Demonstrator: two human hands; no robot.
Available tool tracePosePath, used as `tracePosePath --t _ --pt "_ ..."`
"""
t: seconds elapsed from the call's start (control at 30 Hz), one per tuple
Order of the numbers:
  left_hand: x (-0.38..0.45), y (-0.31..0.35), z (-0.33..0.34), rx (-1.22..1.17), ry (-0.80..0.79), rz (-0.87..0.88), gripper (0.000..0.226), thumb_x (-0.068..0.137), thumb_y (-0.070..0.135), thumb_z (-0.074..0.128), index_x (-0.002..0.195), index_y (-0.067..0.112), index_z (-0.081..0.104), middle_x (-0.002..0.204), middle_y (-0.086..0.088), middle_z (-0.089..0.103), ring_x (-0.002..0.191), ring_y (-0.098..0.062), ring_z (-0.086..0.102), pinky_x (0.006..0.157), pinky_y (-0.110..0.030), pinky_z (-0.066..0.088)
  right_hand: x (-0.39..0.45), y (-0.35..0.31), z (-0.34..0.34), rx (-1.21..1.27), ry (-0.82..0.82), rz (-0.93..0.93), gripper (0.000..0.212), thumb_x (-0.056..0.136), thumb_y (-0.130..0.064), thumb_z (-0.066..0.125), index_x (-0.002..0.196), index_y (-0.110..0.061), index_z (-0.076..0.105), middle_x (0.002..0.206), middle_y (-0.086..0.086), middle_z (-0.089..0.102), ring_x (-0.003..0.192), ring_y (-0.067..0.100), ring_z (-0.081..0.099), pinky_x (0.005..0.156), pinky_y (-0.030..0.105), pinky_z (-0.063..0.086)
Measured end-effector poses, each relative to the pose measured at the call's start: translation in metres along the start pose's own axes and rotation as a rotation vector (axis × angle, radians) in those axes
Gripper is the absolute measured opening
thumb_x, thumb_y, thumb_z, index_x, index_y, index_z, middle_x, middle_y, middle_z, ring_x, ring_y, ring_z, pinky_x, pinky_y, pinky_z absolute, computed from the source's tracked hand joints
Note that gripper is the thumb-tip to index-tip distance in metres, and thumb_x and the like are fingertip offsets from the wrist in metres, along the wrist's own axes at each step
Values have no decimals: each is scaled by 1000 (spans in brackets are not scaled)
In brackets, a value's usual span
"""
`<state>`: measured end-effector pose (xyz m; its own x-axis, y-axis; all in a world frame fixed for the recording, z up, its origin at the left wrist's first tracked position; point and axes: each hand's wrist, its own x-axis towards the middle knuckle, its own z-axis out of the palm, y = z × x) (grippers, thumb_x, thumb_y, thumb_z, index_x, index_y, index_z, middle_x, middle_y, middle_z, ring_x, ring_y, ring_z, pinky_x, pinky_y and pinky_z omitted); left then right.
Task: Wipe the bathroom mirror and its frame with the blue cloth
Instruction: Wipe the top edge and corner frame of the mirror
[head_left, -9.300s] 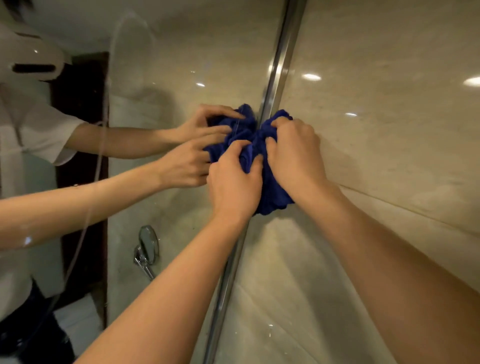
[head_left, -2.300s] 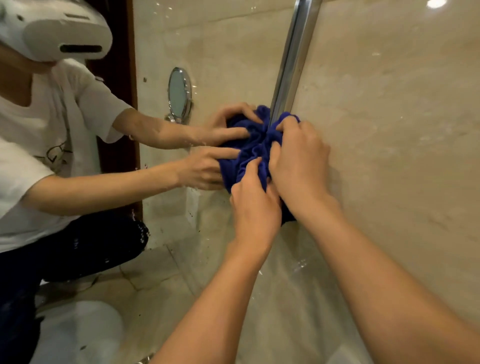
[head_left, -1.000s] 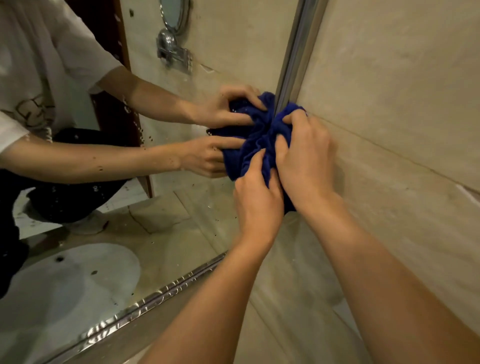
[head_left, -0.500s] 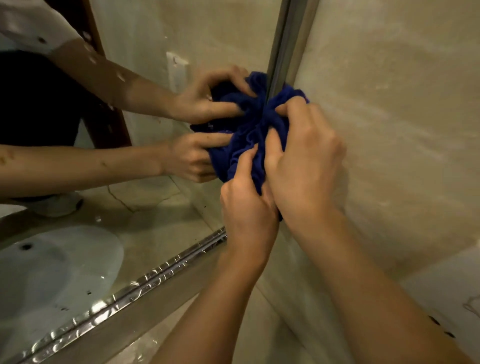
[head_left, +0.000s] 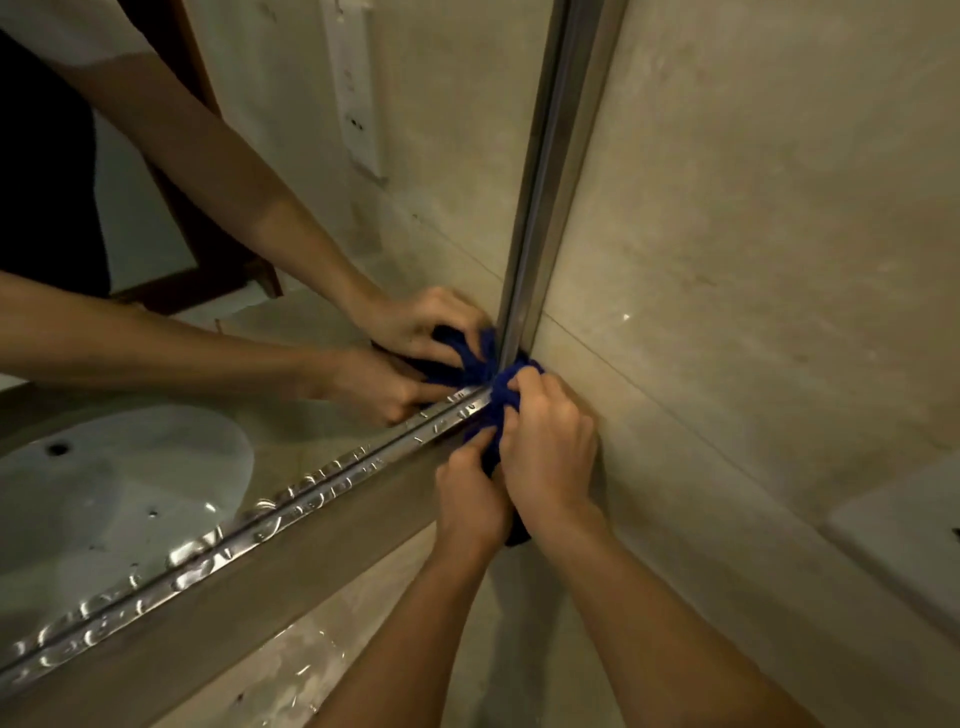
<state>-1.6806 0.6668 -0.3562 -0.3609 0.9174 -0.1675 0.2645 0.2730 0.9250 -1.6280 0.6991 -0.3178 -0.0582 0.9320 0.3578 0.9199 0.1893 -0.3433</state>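
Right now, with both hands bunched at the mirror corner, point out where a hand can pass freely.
Free: the beige marble wall right of the upright steel frame strip, and the mirror glass left of it above the reflected arms. Crowded: the bottom corner, where the left hand and right hand grip the dark blue cloth against the lower frame strip.

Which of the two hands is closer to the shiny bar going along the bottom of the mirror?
Left. The left hand grips the blue cloth just below the bottom frame bar; the right hand sits beyond it, against the wall.
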Motion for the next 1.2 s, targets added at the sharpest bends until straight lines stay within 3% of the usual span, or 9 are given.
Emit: tracePosePath --t 0.13,0.27,0.37,0.47,0.7,0.77,0.93,1.07,1.2 --pt "-3 -2 8 -16 2 -10 28 99 22 51 124 20 64 109 -2 71 103 -19 63 90 -37 51 4 3 -5 -11 -32 -25 18 93 -14 59 110 -17 54 108 5 58 92 30 63 65 32 36" --pt "-16 9 -1 -56 64 70 41 90 33 54 130 23 61 116 -1 71 110 -21 64 98 -42 51 7 -3 -31 88 -76 21 22 93 -16 57 115 -20 54 115 3 60 102 27 61 75 35 44" --pt "-18 39 -13 -150 179 226 47 93 22 62 139 24 54 133 4 63 123 -9 56 108 -34 44 15 -18 -68 211 146 -68 22 93 -16 55 115 -17 57 114 4 60 99 25 60 75 30 41" --pt "-12 78 -24 -200 267 372 50 95 17 63 143 23 50 139 7 58 125 3 48 107 -20 38 37 -35 -102 312 311 -124 22 92 -14 56 114 -15 59 112 5 61 97 25 61 80 37 49" --pt "8 83 -26 -110 255 476 43 95 16 60 138 16 56 132 3 64 123 -7 57 105 -31 45 50 -34 -86 249 457 -182 12 90 -7 60 102 -8 64 95 7 63 73 24 61 60 36 52" --pt "9 75 -21 -93 263 451 41 95 17 60 136 14 57 130 1 65 121 -10 58 104 -30 45 48 -29 -80 228 417 -186 14 90 -7 59 103 -8 63 96 9 63 74 26 61 60 36 51" --pt "0 25 -9 19 104 195 40 94 15 57 134 21 59 121 4 68 110 -12 62 94 -27 47 14 -8 -34 158 37 -36 18 90 -9 57 107 -15 59 104 7 62 90 32 62 72 39 48" --pt "-1 15 -6 1 109 142 46 95 12 55 140 20 54 130 -2 65 121 -18 58 104 -35 45 9 -5 -19 128 42 -17 19 91 -10 59 109 -13 59 106 7 61 88 31 62 69 36 46" --pt "-3 23 -10 -46 74 55 47 97 15 54 143 24 50 136 -1 60 127 -19 53 107 -34 43 11 -5 -26 153 14 24 20 92 -11 56 111 -16 58 111 4 61 94 27 61 71 32 40"
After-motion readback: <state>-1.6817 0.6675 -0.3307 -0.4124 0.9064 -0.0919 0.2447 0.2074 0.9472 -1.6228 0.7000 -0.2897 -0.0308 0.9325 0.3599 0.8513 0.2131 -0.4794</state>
